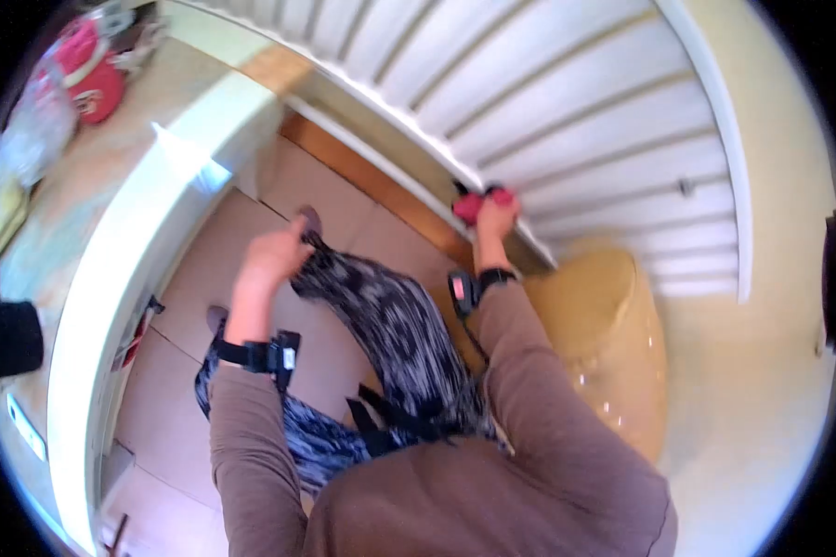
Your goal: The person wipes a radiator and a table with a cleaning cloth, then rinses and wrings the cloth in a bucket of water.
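Note:
My right hand (498, 221) is closed around a small pinkish-red item with dark parts (468, 206), beside the lower edge of the white slatted panel (567, 102). The item's kind is too blurred to make out. My left hand (274, 257) hangs in front of me above the tiled floor, near my patterned trouser leg (381, 306). Its fingers are partly stretched out, the index finger pointing forward, and nothing shows in them. Each wrist wears a black strap with a small device.
A tan rounded seat (590, 316) stands at my right, against the slatted panel. On the left runs a counter with a pale edge (111, 269), bearing a red and pink cap (93, 88) and plastic bags (37, 130). A wooden strip (381, 190) lines the floor ahead.

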A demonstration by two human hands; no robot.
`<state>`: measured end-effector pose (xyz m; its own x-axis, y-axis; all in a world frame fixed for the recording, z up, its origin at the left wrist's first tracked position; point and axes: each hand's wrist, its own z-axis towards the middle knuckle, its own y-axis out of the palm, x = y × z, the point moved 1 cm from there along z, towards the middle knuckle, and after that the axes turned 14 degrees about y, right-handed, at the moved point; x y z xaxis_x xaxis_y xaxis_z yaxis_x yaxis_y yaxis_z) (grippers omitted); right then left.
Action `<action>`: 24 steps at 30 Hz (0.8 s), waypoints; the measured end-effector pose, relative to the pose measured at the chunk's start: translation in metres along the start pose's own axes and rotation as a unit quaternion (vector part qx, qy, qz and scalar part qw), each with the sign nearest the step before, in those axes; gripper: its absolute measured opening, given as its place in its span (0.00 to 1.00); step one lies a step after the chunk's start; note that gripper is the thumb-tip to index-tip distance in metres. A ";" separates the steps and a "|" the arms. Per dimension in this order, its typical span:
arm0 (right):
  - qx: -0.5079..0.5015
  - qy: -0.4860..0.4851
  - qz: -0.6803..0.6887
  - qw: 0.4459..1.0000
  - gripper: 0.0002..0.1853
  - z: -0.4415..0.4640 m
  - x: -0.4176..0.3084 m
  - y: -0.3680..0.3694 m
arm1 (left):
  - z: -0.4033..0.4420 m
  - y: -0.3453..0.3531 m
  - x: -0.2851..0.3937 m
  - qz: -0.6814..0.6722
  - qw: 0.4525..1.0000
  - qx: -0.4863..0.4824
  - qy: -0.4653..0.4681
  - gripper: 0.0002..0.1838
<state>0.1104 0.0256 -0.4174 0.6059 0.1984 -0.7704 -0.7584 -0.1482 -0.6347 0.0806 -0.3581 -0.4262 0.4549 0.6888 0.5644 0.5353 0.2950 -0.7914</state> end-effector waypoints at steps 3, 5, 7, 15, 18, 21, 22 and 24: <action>0.080 -0.193 -0.048 0.977 0.29 0.002 0.035 0.025 | 0.000 0.005 0.000 -0.018 0.999 0.032 0.008 0.25; -0.221 0.052 0.064 0.972 0.22 -0.010 -0.008 0.011 | 0.002 0.011 -0.003 -0.020 0.997 0.067 0.043 0.24; -0.413 0.109 0.212 0.879 0.17 -0.031 -0.050 0.008 | -0.003 0.007 0.000 -0.020 0.998 0.061 0.030 0.23; 0.167 -0.627 0.190 0.737 0.27 -0.082 -0.340 -0.081 | -0.014 0.005 -0.006 -0.015 0.999 0.049 0.011 0.22; 0.259 -0.667 0.143 0.684 0.26 -0.062 -0.375 -0.054 | -0.014 0.010 -0.008 0.005 0.998 0.061 0.006 0.22; 0.317 -0.651 -0.085 0.685 0.25 -0.049 -0.356 -0.007 | -0.018 0.007 -0.006 0.004 0.997 0.073 0.004 0.21; 0.313 -0.646 -0.102 0.688 0.26 -0.055 -0.342 0.005 | -0.018 0.008 -0.006 0.000 0.996 0.085 0.008 0.21; 0.287 -0.638 -0.142 0.701 0.25 -0.065 -0.309 0.027 | -0.017 0.010 -0.006 -0.014 0.996 0.084 0.000 0.20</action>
<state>-0.0820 -0.1022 -0.2002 0.3224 0.8995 0.2949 -0.8442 0.4141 -0.3403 0.0956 -0.3711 -0.4339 0.4425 0.6784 0.5865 0.4208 0.4205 -0.8038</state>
